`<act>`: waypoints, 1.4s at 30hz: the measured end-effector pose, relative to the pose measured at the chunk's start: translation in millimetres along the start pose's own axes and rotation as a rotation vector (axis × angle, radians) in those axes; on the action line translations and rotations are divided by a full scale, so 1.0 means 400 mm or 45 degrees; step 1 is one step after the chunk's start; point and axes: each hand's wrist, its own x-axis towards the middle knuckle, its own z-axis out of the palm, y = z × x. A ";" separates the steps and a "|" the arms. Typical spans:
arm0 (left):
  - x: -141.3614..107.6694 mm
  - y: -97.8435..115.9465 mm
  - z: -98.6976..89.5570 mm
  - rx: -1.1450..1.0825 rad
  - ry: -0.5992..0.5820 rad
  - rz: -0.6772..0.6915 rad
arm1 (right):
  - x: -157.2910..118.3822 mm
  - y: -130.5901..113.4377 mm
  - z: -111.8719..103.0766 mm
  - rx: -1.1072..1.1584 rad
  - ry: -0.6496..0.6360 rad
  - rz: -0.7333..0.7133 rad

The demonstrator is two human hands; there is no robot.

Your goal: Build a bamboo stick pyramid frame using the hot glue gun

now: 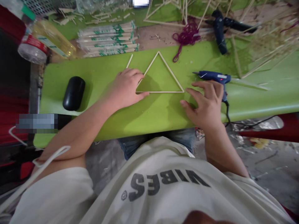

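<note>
A triangle of thin wooden sticks (171, 72) lies flat on the green tabletop. My left hand (127, 85) holds its left corner, with the fingers over the left side and the thumb at the base stick. That corner is partly hidden under the hand. Another wooden stick (129, 61) sticks out beyond my left knuckles. By the right corner, my right hand (205, 101) hovers with its fingers apart and nothing in them. A blue glue gun (213, 76) lies just behind it, a glue stick (249, 83) jutting from its back.
A black computer mouse (74, 93) sits at left. Bottles (52, 39) and wrapped chopsticks (108, 39) stand and lie behind. Purple yarn (188, 35), a dark tool (220, 31) and stick frames (243, 59) are farther back. The glue gun's cable (227, 113) hangs over the front edge (252, 119).
</note>
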 end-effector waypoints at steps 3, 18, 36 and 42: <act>0.002 0.004 -0.002 0.004 -0.009 -0.008 | -0.001 0.004 0.006 0.017 -0.036 0.000; 0.002 0.013 -0.012 0.003 -0.008 0.001 | -0.005 0.008 0.011 0.072 0.140 0.122; 0.009 0.016 -0.009 -0.022 0.009 0.006 | 0.003 0.004 0.010 0.044 -0.003 0.052; 0.012 0.005 -0.002 -0.033 0.019 0.020 | 0.004 0.002 0.008 0.057 0.016 0.046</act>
